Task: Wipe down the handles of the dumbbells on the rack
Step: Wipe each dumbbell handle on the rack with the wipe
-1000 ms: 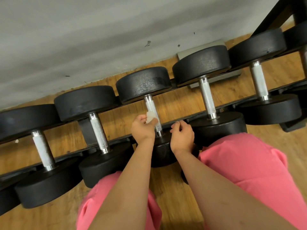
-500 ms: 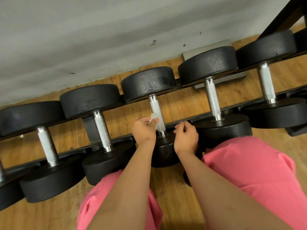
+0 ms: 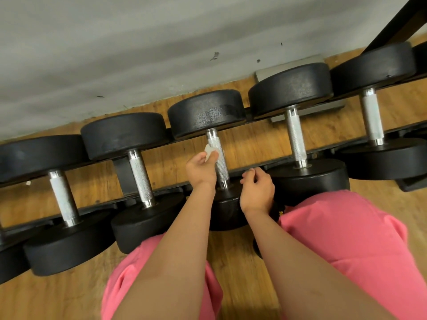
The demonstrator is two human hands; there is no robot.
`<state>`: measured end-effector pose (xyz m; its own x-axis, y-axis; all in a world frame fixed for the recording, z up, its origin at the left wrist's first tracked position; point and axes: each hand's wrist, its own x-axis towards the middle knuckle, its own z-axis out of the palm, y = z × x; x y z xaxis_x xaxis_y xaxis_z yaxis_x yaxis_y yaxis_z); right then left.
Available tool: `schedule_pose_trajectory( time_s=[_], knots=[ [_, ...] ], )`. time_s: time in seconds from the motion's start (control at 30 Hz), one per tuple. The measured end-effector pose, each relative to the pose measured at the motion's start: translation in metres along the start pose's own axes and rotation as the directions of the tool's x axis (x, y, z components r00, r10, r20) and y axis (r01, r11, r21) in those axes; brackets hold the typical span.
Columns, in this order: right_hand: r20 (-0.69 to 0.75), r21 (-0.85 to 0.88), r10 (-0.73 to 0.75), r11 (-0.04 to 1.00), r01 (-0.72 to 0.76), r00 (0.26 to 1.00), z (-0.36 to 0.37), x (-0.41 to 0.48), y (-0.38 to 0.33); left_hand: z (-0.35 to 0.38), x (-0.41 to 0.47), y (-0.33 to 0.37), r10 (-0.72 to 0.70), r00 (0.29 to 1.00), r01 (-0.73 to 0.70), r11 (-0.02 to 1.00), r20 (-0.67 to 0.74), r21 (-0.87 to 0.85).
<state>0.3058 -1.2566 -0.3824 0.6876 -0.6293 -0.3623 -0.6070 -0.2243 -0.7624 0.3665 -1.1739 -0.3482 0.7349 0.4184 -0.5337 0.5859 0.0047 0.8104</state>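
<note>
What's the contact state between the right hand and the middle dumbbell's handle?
Apart. The head view shows the right hand curled beside the handle, with a strip of the black dumbbell head visible between them; the left hand grips the wipe.

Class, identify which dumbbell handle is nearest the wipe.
The handle between left hand and right hand; the left pinches the wipe beside it. Others stand apart.

Even, fairly bright indoor light, with no hard shadows. The grey wall (image 3: 115, 54) beyond the left hand (image 3: 201, 168) smears into streaky motion blur. Knurled handles (image 3: 297, 135) right of that hand glint softly. Wide-angle distortion bows the rack (image 3: 161, 190) toward the edges.
</note>
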Motion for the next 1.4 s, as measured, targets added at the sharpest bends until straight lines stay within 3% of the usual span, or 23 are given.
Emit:
schedule_pose_trajectory(
  time_s=[0.07, 0.23, 0.43, 0.63, 0.77, 0.93, 1.3, 1.4],
  knots=[
    [-0.001, 0.001, -0.003, 1.0, 0.003, 1.0, 0.0, 0.0, 0.001, 0.003, -0.001, 0.003, -0.013, 1.0, 0.013, 1.0, 0.001, -0.025],
    [-0.001, 0.012, -0.009, 1.0, 0.009, 1.0, 0.001, 0.001, 0.003, 0.008, -0.003, -0.001, 0.002, 0.989, -0.014, 0.997, -0.148, -0.082],
    [0.001, 0.02, -0.001, 1.0, 0.001, 1.0, 0.002, 0.001, 0.004, 0.014, 0.003, 0.008, -0.009, 0.998, -0.001, 0.987, -0.061, -0.158],
    [-0.006, 0.027, -0.003, 1.0, 0.003, 1.0, 0.003, 0.002, 0.006, 0.017, 0.007, 0.009, -0.024, 0.989, -0.009, 0.975, -0.143, -0.223],
    [-0.007, 0.02, -0.013, 1.0, 0.013, 1.0, 0.003, 0.002, 0.006, 0.021, 0.011, 0.015, -0.057, 0.996, 0.036, 0.961, -0.066, -0.275],
    [-0.009, 0.022, -0.006, 1.0, 0.006, 1.0, 0.003, 0.003, 0.006, 0.023, 0.018, 0.019, -0.028, 0.991, -0.008, 0.965, -0.134, -0.261],
    [-0.001, 0.033, -0.002, 0.999, 0.002, 1.0, 0.003, 0.003, 0.006, 0.015, 0.026, 0.027, -0.115, 0.989, 0.137, 0.951, 0.091, -0.278],
    [-0.001, 0.033, 0.0, 0.999, 0.0, 1.0, 0.002, 0.003, 0.006, 0.015, 0.026, 0.024, -0.076, 0.996, 0.087, 0.968, 0.056, -0.235]
  ],
)
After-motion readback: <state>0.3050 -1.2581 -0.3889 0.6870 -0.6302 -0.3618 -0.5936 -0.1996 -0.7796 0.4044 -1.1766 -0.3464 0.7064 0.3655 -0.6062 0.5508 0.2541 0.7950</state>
